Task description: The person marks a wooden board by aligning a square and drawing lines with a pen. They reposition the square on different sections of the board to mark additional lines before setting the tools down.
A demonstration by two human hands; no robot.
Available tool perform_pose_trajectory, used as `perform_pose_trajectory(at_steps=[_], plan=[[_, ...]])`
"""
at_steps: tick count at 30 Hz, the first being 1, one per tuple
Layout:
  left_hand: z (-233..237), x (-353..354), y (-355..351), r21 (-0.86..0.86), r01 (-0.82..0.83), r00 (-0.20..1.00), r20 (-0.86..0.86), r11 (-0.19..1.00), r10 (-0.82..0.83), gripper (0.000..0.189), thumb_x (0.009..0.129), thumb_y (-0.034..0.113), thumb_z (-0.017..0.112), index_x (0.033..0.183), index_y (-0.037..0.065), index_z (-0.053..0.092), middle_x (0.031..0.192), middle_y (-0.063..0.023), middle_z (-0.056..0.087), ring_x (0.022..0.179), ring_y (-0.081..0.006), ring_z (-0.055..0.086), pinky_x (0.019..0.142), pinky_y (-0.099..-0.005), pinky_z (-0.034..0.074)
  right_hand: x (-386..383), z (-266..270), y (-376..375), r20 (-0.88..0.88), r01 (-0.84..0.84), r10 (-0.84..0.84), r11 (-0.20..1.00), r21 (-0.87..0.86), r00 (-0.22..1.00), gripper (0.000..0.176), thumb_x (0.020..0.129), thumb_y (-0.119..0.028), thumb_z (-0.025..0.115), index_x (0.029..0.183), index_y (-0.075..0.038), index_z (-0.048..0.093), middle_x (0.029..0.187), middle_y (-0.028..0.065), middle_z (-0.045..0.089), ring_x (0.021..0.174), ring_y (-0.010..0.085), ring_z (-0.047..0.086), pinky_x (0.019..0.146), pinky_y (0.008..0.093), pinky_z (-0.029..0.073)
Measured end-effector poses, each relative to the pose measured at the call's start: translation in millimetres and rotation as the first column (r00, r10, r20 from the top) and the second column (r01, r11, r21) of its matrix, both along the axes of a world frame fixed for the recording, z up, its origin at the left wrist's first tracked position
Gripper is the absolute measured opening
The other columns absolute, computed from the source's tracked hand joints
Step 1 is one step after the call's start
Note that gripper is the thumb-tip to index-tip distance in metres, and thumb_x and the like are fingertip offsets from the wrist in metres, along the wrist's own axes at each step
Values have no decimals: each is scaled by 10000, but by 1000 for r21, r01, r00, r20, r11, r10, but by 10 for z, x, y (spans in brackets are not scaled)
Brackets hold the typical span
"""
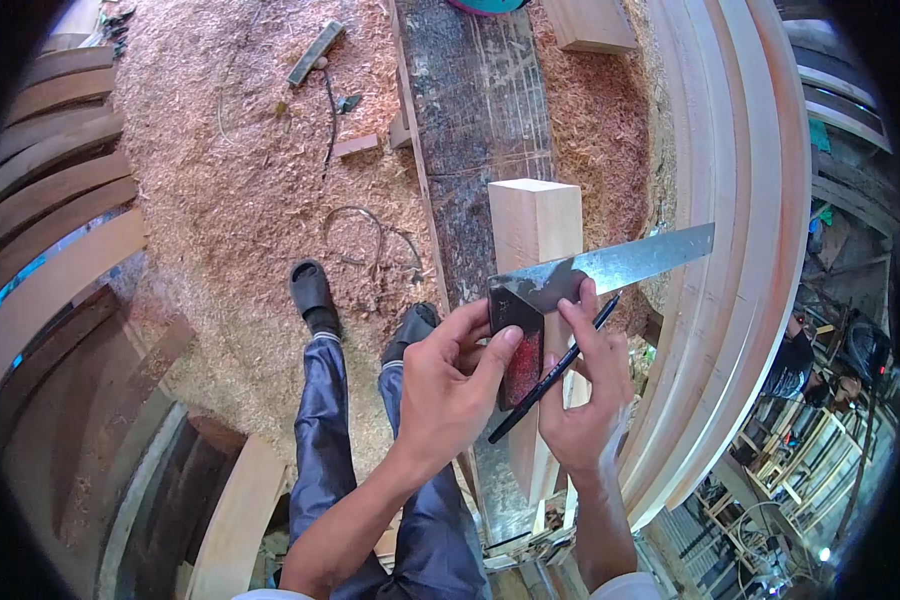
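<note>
My left hand (452, 385) grips the dark, red-marked handle (522, 372) of a try square, thumb on its face. The square's metal blade (630, 264) points right and slightly up, passing over a pale wooden beam (540, 225). In my right hand (592, 405), a black pen (555, 368) slants between the fingers, while thumb and index fingertips touch the blade near the handle. The beam lies lengthwise beneath both hands, on a worn, stained plank (480, 110). Part of the beam is hidden behind the square and my hands.
Long curved pale timbers (740, 250) stand close on the right. Curved wooden pieces (60, 260) line the left side. Wood shavings (220, 200) cover the floor around my feet, with a cord (378, 235) and small offcuts (358, 146). Another wood block (592, 22) is at the top.
</note>
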State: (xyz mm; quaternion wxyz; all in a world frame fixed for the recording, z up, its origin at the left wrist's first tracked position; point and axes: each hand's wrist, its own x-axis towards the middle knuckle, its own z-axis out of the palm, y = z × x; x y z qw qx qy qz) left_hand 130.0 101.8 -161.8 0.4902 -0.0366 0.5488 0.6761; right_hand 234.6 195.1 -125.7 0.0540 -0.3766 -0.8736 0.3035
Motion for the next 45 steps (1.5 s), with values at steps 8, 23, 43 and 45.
perform_pose_trajectory(at_steps=[8, 23, 43, 45], plan=[[40, 5, 15, -36, 4, 1000, -16, 999, -5, 307, 930, 46, 620, 1204, -84, 574, 1047, -119, 689, 912, -95, 629, 775, -232, 537, 11, 48, 15, 52, -14, 14, 1000, -12, 999, 625, 672, 107, 571, 1285, -17, 575, 1120, 183, 665, 818, 280, 578, 733, 351, 394], [81, 37, 76, -106, -28, 998, -56, 994, 22, 299, 915, 46, 637, 1174, -97, 590, 1031, -123, 698, 871, -93, 640, 745, -236, 545, -220, -183, 398, -486, 141, -113, 990, 21, 867, 350, 1022, -296, 474, 1077, 18, 618, 858, 90, 623, 773, 183, 581, 719, 308, 459], [122, -19, 85, -99, 17, 999, -41, 995, -22, 298, 914, 15, 622, 1186, -92, 565, 1064, -128, 684, 857, -96, 644, 733, -228, 550, -533, -387, 251, -530, 273, -328, 945, -182, 782, 189, 997, -147, 529, 916, 19, 564, 823, 76, 559, 663, 112, 539, 622, 228, 439], [137, -27, 86, -101, 23, 999, -26, 995, -25, 299, 914, 12, 622, 1188, -92, 563, 1054, -119, 684, 852, -91, 642, 730, -224, 549, -528, -389, 246, -509, 267, -311, 950, -159, 803, 187, 996, -147, 530, 918, 19, 567, 819, 80, 563, 661, 118, 541, 620, 230, 439]])
